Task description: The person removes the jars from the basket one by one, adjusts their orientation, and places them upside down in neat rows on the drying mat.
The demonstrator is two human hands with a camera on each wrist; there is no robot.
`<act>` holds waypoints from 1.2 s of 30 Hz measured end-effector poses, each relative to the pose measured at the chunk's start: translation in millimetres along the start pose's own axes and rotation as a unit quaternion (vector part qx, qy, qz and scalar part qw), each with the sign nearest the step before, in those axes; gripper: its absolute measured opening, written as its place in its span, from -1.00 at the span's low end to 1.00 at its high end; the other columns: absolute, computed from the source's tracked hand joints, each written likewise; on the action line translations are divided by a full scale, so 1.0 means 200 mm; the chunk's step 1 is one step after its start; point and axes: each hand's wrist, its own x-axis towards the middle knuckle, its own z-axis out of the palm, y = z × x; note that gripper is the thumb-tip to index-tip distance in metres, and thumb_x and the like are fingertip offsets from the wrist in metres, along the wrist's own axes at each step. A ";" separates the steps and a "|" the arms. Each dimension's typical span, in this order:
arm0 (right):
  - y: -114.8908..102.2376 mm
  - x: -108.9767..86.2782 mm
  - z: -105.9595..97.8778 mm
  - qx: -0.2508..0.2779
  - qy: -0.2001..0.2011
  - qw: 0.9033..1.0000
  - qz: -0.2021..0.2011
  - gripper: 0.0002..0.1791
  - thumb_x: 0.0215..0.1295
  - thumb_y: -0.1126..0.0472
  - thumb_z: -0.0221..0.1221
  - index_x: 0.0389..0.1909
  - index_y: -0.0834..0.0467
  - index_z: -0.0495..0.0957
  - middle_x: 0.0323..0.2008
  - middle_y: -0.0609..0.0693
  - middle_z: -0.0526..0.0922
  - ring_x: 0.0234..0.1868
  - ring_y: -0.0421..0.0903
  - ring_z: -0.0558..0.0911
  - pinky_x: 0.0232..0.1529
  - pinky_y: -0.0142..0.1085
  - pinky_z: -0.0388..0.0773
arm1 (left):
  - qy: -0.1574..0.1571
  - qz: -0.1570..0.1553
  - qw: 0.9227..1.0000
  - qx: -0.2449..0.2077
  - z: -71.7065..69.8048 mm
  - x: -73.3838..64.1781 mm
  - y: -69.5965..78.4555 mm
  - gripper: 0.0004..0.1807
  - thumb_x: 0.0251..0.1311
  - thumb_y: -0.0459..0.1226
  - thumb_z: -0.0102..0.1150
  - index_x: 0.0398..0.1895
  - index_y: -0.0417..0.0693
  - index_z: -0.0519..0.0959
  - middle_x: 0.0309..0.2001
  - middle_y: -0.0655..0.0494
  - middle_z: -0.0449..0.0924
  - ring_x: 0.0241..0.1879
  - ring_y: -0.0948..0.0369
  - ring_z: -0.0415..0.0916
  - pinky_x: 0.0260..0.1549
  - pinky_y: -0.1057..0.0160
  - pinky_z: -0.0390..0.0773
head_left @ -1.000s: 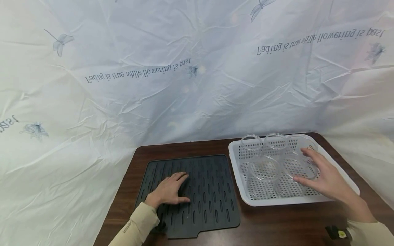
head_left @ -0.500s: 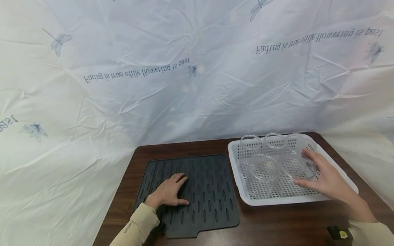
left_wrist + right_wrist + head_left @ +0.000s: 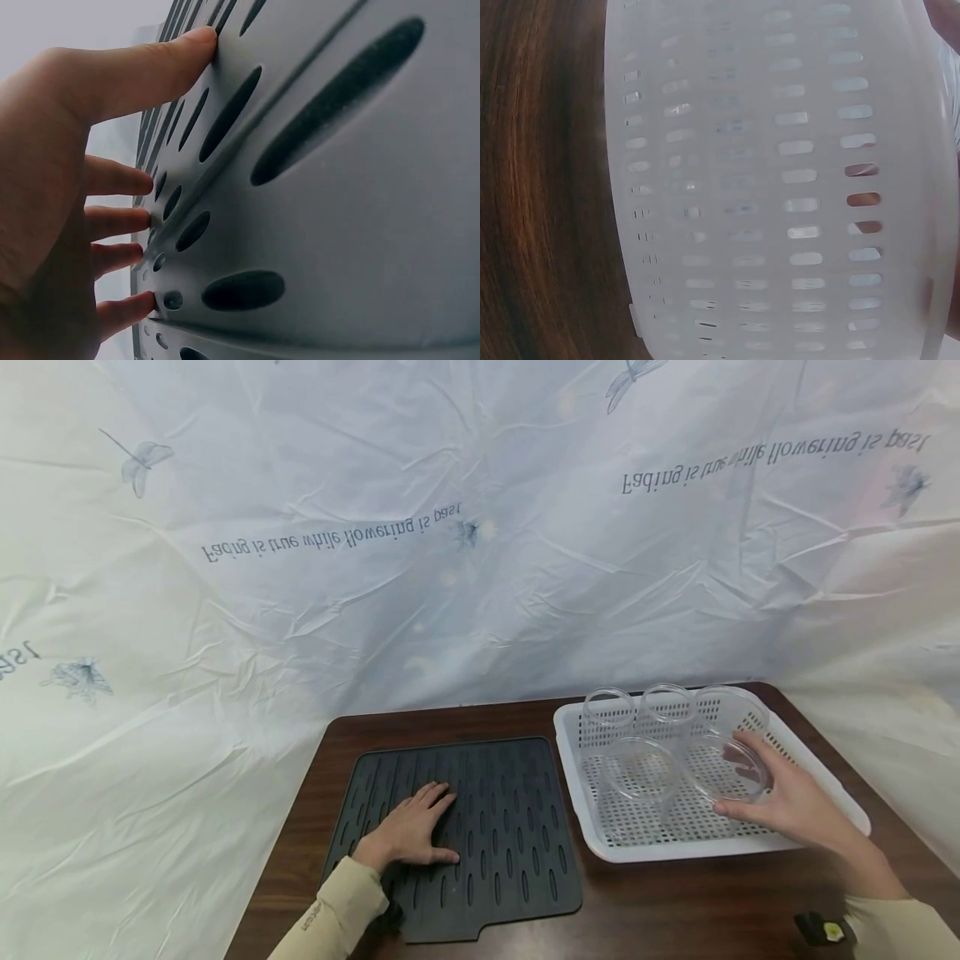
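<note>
Hands, two, well apart. Right hand (image 3: pixel 797 797): over the near right corner of the white perforated basket (image 3: pixel 675 852), thumb and fingers curled round opposite sides of a clear round vessel (image 3: pixel 708 772); firmness of grip cannot be told. This hold presumably suits a wide, smooth body with no visible handle. Left hand (image 3: pixel 405 828): left of the basket, holding nothing, fingers spread on a dark slotted draining mat (image 3: pixel 517 827), perhaps to steady it.

Held vessel: inside the basket, near row, right; colourless, see-through, broad circular rim uppermost, contents none visible.

Companions, same basket: a similar vessel (image 3: pixel 641 770) to its left; three further clear vessels (image 3: pixel 609 708) along the far wall, the left two smaller. The raised walls probably keep the group together.

Support: brown wood-grain tabletop (image 3: pixel 645 902), beneath basket and mat. Beyond the basket: wrinkled white printed sheeting (image 3: pixel 480 610).
</note>
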 end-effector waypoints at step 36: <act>0.11 0.01 0.03 0.182 -0.036 0.977 -0.106 -0.03 -0.21 0.46 0.52 0.28 0.34 0.20 0.13 -0.42 0.42 0.15 -0.57 0.42 -0.04 -0.64 0.51 | -0.032 -0.004 0.999 -0.007 -0.01 0.00 -0.01 0.12 -0.01 0.46 0.11 0.52 0.04 0.14 0.53 -0.04 0.02 0.50 -0.09 -0.03 0.28 -0.24 0.28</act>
